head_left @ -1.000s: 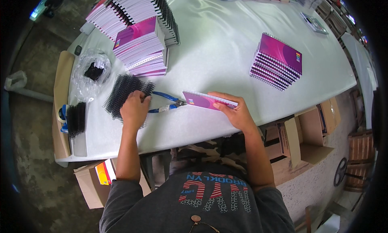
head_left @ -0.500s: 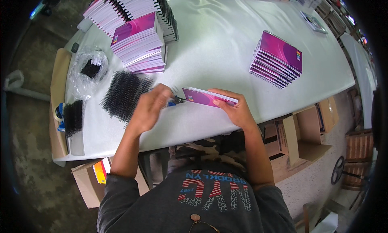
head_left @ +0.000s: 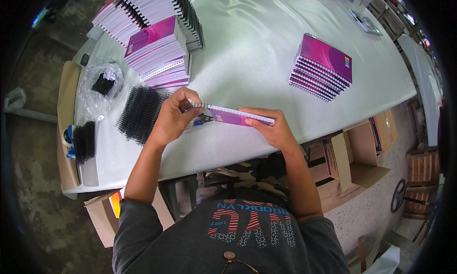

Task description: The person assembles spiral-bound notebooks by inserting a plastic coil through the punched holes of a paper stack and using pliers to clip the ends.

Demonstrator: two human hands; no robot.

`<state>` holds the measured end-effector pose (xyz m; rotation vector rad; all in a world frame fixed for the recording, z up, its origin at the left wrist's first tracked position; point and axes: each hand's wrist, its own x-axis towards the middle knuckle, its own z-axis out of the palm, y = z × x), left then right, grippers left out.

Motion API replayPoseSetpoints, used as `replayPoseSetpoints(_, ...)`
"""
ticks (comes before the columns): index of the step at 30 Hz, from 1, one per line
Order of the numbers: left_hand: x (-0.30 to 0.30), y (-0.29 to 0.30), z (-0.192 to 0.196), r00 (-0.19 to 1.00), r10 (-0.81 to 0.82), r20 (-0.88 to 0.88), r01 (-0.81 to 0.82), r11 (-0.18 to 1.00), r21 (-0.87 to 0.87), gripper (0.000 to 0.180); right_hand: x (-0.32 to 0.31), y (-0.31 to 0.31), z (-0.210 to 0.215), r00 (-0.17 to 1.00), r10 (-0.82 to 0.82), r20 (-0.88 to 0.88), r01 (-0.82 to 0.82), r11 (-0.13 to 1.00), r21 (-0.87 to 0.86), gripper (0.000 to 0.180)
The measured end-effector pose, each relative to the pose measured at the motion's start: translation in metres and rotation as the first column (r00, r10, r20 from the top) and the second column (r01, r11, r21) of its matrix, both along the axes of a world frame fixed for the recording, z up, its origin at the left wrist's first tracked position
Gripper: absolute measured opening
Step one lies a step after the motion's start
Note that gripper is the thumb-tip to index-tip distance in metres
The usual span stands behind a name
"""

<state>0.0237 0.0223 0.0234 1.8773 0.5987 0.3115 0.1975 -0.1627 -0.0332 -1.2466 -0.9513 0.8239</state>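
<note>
My right hand [head_left: 271, 126] grips a purple notebook [head_left: 231, 116] by its right end, its punched edge turned up. Between the thumb and fingers of my left hand [head_left: 174, 114] is a black binding coil [head_left: 199, 105], whose tip meets the notebook's left end at the holes. Blue-handled pliers [head_left: 203, 119] lie on the table, partly hidden behind my left hand. Just left of that hand rests a pile of black coils [head_left: 138, 114]. Farther back stands a stack of unbound purple notebooks [head_left: 159, 55].
Bound purple notebooks [head_left: 322, 67] are stacked on the right of the white-covered table [head_left: 238, 60]. At the left are a clear plastic bag [head_left: 97, 91], more coils [head_left: 85, 141] and a tape dispenser [head_left: 70, 141]. Cardboard boxes [head_left: 354, 150] sit below the table's right edge.
My left hand has come up to the notebook's left end with a coil now visible in its fingers. My right hand still holds the notebook, shifted slightly left.
</note>
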Motion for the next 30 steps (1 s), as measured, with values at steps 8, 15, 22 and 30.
replayPoseSetpoints(8, 0.010, 0.003, 0.036, 0.873, -0.260, -0.413, 0.484, 0.580, 0.656, 0.037, 0.001, 0.001, 0.000, 0.999, 0.045, 0.024, -0.045, 0.999, -0.026, 0.029)
replayPoseSetpoints(15, 0.025, -0.012, 0.035, 0.950, -0.269, -0.160, 0.240, 0.296, 0.925, 0.023, -0.004, -0.001, -0.003, 0.994, 0.002, 0.112, -0.002, 1.000, 0.003, 0.031)
replayPoseSetpoints(22, 0.033, -0.013, 0.030, 0.903, -0.295, -0.312, 0.383, 0.224, 0.896, 0.027, 0.002, -0.006, -0.015, 0.972, 0.012, 0.233, -0.030, 0.997, 0.073, 0.037)
replayPoseSetpoints(30, 0.026, -0.035, 0.050, 0.942, -0.185, -0.280, 0.322, 0.267, 0.908, 0.032, -0.003, -0.005, -0.003, 0.971, 0.034, 0.236, -0.059, 0.993, 0.102, 0.033)
